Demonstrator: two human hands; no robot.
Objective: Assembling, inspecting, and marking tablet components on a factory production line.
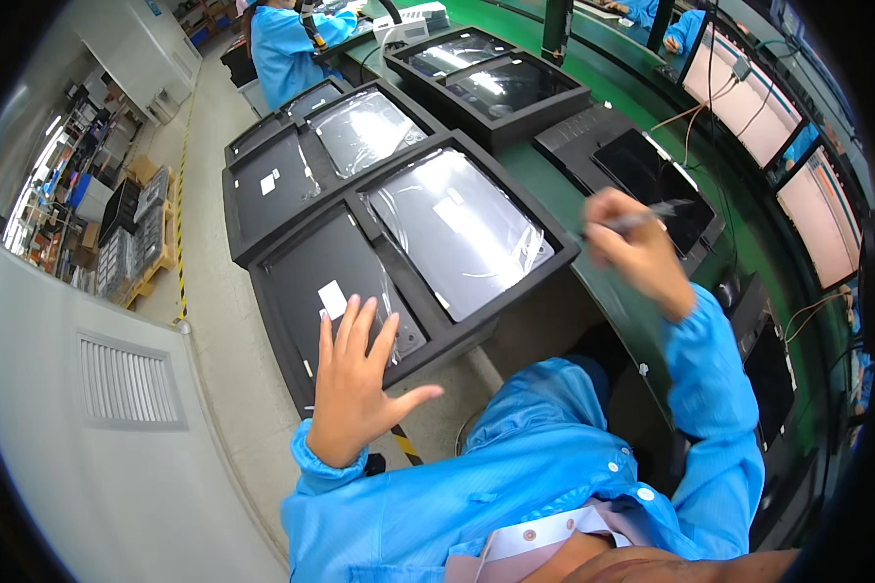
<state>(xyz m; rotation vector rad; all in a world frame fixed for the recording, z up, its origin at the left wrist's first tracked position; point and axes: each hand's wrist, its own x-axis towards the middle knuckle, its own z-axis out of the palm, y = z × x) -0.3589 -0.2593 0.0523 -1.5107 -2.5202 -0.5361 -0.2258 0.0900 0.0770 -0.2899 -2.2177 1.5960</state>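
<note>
My left hand [352, 384] is spread open over the near edge of a black foam tray [467, 328]. Its fingertips reach the dark flat panel [311, 267] in the tray's left compartment, beside a small white label [332, 299]; whether they touch cannot be seen. In the right compartment lies a panel under shiny clear film [457, 233]. To the tray's right, my right hand [637, 248] is raised with closed fingers round a slim, pen-like tool [663, 208], blurred by motion. Behind that tool, a black-screened device [651, 180] rests on the green bench [554, 189].
More foam trays with panels [369, 126] [491, 83] extend away from me. Screens [744, 92] and hanging cables [695, 126] line the right. A co-worker in blue [287, 53] sits at the far end. A grey door [117, 408] is at left, a loaded pallet [146, 243] beyond.
</note>
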